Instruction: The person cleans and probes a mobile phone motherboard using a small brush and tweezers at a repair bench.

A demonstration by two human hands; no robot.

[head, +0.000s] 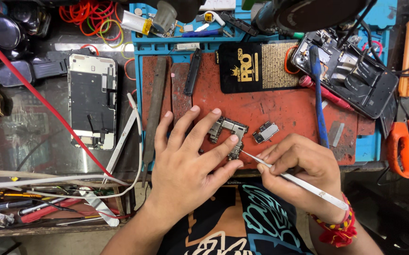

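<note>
A small circuit board (228, 133) is pinned flat on the red mat (280, 106) under the spread fingers of the left hand (190, 160), so it cannot slide. Metal tweezers (292, 179) are pinched in the right hand (303, 165), tip set at the board's lower edge.

single head-mounted view, looking almost straight down from above the worktop (34, 146). range is close: the left hand (185, 163) and right hand (299, 165) enter from the bottom edge and fill the lower centre. the red mat (280, 111) sits mid-frame.
</note>
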